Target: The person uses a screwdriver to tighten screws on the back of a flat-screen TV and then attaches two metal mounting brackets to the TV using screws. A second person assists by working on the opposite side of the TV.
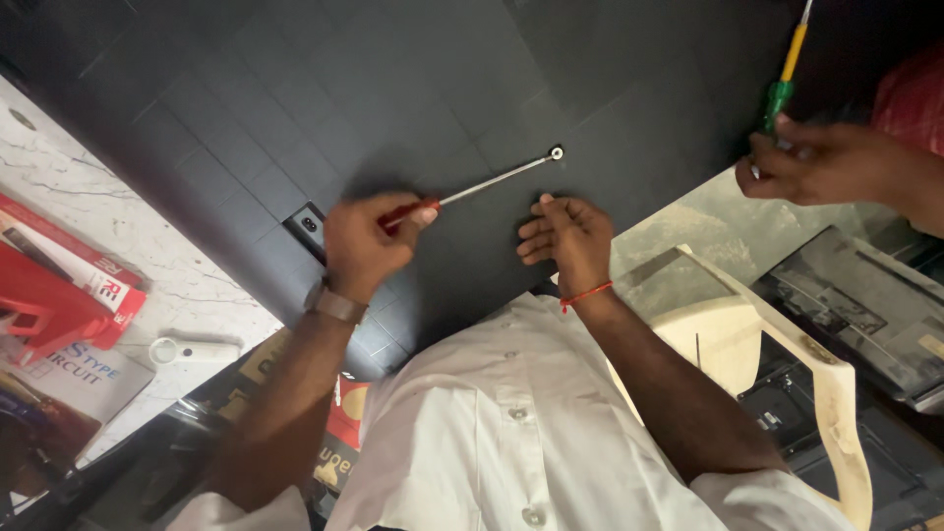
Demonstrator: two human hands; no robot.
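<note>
Head view: left hand (362, 244) clenched round red-handled screwdriver (472, 187), shaft pointing to 2 o'clock, tip on round screw (557, 152) in dark panel (295, 108). Right hand (565, 236) at 3 o'clock of left, fingers curled against the panel, cannot tell if it holds anything. Co-worker's hand (816, 162) at 2 o'clock grips green-yellow screwdriver (784, 74). Red boxes (59, 285) at 9 o'clock
</note>
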